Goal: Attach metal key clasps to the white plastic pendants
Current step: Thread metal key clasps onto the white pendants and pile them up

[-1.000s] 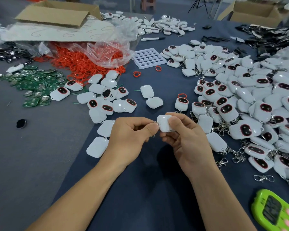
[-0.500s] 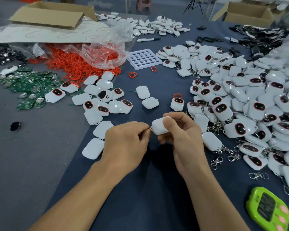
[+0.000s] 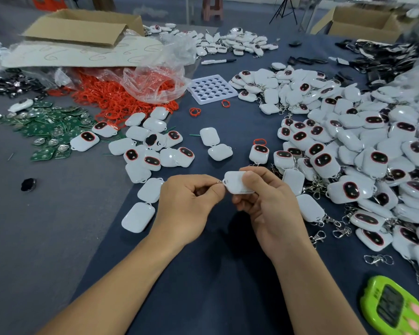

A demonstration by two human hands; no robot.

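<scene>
— While the right hand [image 3: 273, 206] grips the white rounded plastic pendant [image 3: 236, 182] above the dark blue table cloth [image 3: 203, 286], what of the left hand [image 3: 186, 204]?
— It pinches a small silver metal ring [image 3: 219, 182] against the pendant's corner loop, fingers curled. Large heap of clasped white pendants [image 3: 363, 151] lies just right.

Pendants [image 3: 209, 136] white, many w/ black ovals rimmed red. Rings [image 3: 111, 97] orange-red. Circuit boards [image 3: 46, 126] green. Timer [image 3: 394, 308] lime green, pink btns, black screen. Tabletop [image 3: 203, 274] navy, grey at left. Cardboard box [image 3: 82, 30] brown. Tray [image 3: 212, 89] white, grid of holes.
</scene>
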